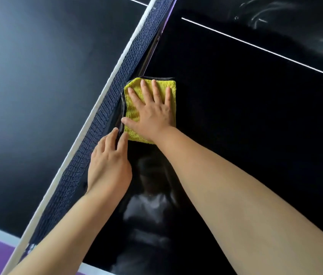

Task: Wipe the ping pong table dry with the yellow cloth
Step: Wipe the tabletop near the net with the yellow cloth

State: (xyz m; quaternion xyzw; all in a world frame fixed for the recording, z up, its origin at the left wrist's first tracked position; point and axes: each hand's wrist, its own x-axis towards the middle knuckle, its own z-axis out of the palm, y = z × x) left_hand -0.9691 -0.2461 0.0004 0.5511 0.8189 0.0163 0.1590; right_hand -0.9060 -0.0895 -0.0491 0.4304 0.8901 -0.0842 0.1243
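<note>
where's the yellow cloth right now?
Head view, centre-left: the yellow cloth lies flat on the dark table, right beside the net, under the right hand pressed flat on it. The left hand touches its near-left edge.

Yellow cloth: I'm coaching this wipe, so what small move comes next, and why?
Probably slide the yellow cloth along the net toward the near edge: the right hand presses it flat at the net's foot, and the left hand rests against the net.

there is one yellow cloth point(132, 111), one dark net point(117, 80) with one white top band point(80, 134), one black bench point(236, 116), and two grips, one left grip point(107, 161) and one right grip point(152, 116), on two bare forearms point(226, 185).
</note>
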